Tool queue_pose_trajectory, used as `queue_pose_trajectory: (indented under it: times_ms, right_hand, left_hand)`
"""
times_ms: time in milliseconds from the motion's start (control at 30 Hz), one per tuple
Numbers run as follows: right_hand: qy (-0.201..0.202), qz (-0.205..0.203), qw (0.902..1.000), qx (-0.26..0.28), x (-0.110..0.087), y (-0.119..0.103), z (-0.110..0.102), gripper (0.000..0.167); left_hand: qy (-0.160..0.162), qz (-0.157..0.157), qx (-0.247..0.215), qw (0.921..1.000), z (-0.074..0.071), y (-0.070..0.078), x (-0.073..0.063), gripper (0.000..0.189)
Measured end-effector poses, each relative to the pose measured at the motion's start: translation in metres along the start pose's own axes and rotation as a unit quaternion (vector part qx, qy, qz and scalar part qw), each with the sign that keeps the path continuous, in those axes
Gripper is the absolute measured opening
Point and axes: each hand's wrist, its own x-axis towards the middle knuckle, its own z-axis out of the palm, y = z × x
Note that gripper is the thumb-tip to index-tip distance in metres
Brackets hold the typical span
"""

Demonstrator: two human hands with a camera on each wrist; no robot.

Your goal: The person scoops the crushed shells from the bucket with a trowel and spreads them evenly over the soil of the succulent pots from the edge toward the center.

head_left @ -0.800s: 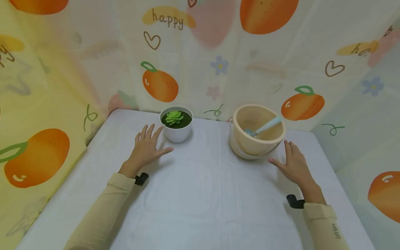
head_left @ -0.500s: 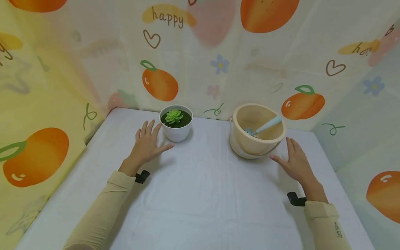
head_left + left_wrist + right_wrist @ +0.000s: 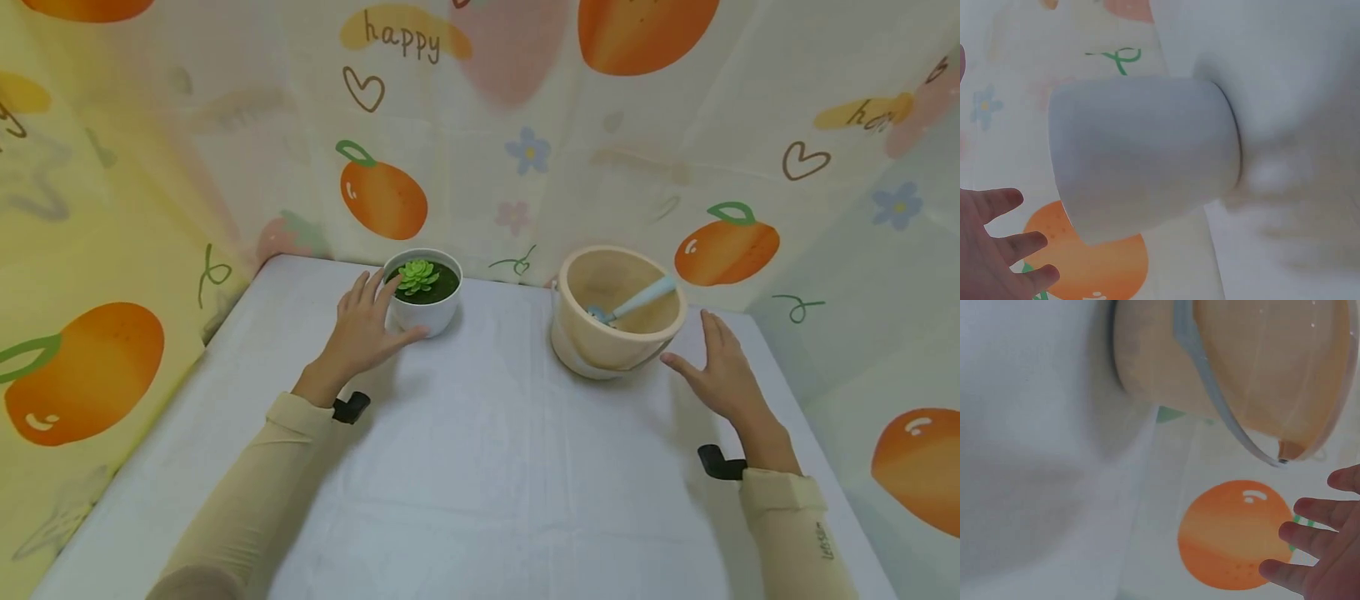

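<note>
A white pot (image 3: 424, 317) holding a green succulent (image 3: 417, 277) in dark soil stands at the back left of the table. My left hand (image 3: 365, 327) is just left of it, fingers spread and thumb overlapping the pot's front in the head view. In the left wrist view the pot (image 3: 1144, 156) fills the middle, with fingertips (image 3: 1034, 241) below its rim side. Toward the back right stands a cream bucket (image 3: 600, 354) with a light blue-handled tool (image 3: 645, 297) leaning inside; the tool's head is partly hidden. My right hand (image 3: 723, 375) hovers right of the bucket, fingers extended, holding nothing.
A white cloth covers the table (image 3: 480, 467). Behind it and along both sides hang fruit-printed curtains (image 3: 465, 125). The bucket's pale carrying handle (image 3: 1229, 412) hangs down along its outer side. Each wrist wears a small black camera mount (image 3: 351, 407).
My left hand has moved forward and right, closer to the pot, so its fingers now overlap the rim. My right hand has shifted slightly right and forward, away from the bucket.
</note>
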Motion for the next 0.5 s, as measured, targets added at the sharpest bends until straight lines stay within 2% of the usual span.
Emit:
queue_pose_trajectory:
  times_ms: [200, 400, 500]
  right_hand:
    - [-0.001, -0.005, 0.9999, 0.013, 0.007, -0.001, -0.008, 0.099]
    - [-0.004, 0.004, 0.9997, 0.024, 0.015, 0.000, -0.012, 0.097]
    - [-0.005, 0.008, 0.9995, 0.030, 0.018, -0.001, -0.014, 0.097]
  left_hand:
    - [0.002, 0.012, -0.006, 0.9999, 0.001, 0.012, 0.009, 0.093]
    - [0.009, 0.010, -0.018, 0.9997, 0.006, 0.025, 0.018, 0.091]
    - [0.002, 0.009, -0.023, 0.9997, 0.008, 0.031, 0.022, 0.090]
